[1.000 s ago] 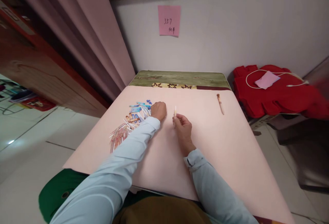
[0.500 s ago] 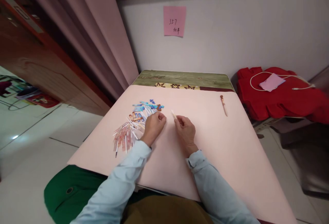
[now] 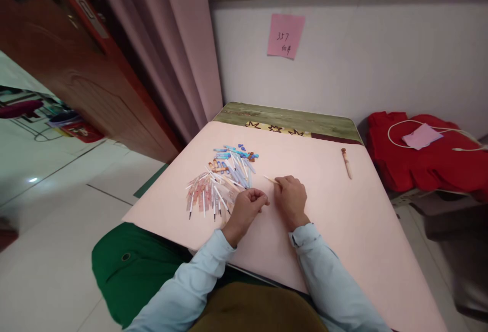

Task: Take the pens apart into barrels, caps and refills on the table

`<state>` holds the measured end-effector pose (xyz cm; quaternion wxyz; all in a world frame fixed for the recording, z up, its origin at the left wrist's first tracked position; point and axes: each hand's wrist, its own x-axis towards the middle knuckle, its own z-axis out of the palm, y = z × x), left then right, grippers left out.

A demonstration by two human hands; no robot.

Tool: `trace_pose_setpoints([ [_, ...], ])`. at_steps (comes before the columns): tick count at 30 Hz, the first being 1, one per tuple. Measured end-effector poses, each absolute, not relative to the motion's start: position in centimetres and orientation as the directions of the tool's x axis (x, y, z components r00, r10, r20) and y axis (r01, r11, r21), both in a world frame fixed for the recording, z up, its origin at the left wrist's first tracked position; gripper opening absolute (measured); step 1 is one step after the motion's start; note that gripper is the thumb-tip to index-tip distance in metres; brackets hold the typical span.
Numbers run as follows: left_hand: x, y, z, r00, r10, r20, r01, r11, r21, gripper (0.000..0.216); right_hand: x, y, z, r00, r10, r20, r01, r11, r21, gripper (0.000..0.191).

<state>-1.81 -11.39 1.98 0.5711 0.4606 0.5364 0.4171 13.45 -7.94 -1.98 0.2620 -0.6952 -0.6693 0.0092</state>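
My right hand (image 3: 291,199) is closed around a slim beige pen barrel (image 3: 271,179), whose pale tapered end points left out of the fingers. Close by on the left, my left hand (image 3: 247,211) has thumb and fingertips pinched together; whatever sits between them is too small to make out. Just beyond that hand lies a pile of pen parts: thin white refills (image 3: 218,197), clear pinkish pieces (image 3: 198,189), pale blue barrels (image 3: 239,172), and small blue and brown pieces (image 3: 251,156). A beige pen with a brown top (image 3: 346,163) rests apart at the far right.
A pale pink sheet covers the table (image 3: 335,235), with a green wood-patterned strip (image 3: 293,113) at its back edge. Right of it, a red cloth (image 3: 419,161) carries a white cable and pink paper. A pink note (image 3: 285,36) hangs on the wall; a green stool (image 3: 125,276) stands front left.
The view has turned left, shifting the scene rightward. My left hand has drawn back from the pile toward me. My right hand has turned palm down, the barrel now lying flatter and pointing left.
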Motion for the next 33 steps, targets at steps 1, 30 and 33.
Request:
trace_pose_setpoints([
  [1, -1.9, -11.4, 2.0, 0.057, 0.967, -0.250, -0.031, 0.252, 0.967, 0.012, 13.4, -8.0, -2.0, 0.100, 0.928, 0.358, 0.919, 0.052, -0.391, 0.020],
  [30, -2.3, -11.1, 2.5, -0.027, 0.942, -0.335, -0.553, 0.265, 0.790, 0.029, 8.9, -10.7, -0.5, 0.091, 0.749, 0.656, 0.463, 0.551, -0.694, 0.010],
  [33, -2.3, -11.1, 2.6, -0.013, 0.941, -0.338, -0.549, 0.276, 0.789, 0.032, 9.0, -10.7, -0.3, 0.115, 0.744, 0.658, 0.461, 0.547, -0.699, 0.009],
])
